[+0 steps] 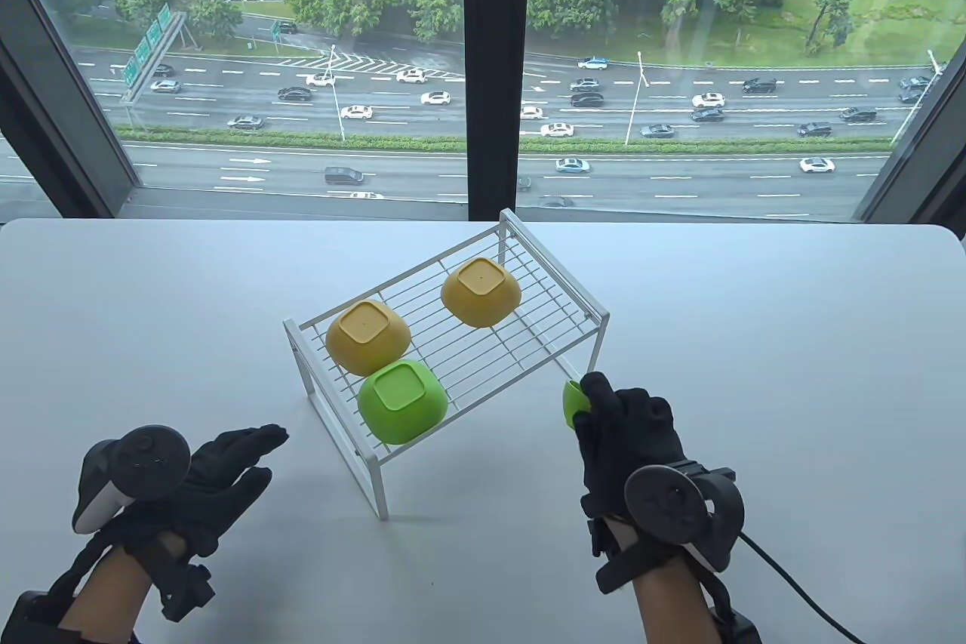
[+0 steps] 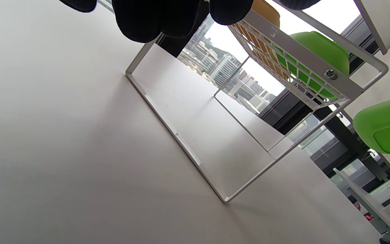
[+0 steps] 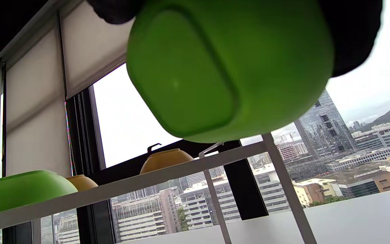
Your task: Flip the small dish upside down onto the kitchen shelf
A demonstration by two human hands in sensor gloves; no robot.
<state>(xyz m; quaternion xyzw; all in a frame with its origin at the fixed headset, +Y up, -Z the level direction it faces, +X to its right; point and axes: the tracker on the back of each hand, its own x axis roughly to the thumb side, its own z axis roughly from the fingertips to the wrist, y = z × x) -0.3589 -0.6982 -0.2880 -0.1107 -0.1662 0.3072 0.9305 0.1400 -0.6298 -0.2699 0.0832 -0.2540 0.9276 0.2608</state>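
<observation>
Green plastic shows past the right hand (image 1: 630, 440), whose fingers curl round a small dish (image 1: 573, 402) held in the air just beside the shelf's (image 1: 573, 297) near right corner, apparently tipped on its side. Three dishes sit upside down on the wire top: two yellow dishes (image 1: 368, 336) and a green dish (image 1: 401, 402). Over the surface (image 1: 755, 342), the left hand (image 1: 219, 474) hovers with fingers spread, holding nothing. Carrying seems under way; next likely comes turning the dish over above the bare right part of the rack and lowering it.

Smooth, faintly glossy plastic dishes (image 1: 402, 402) sit on a white-coated metal wire shelf (image 1: 528, 312) over a matt white table (image 1: 755, 342).
</observation>
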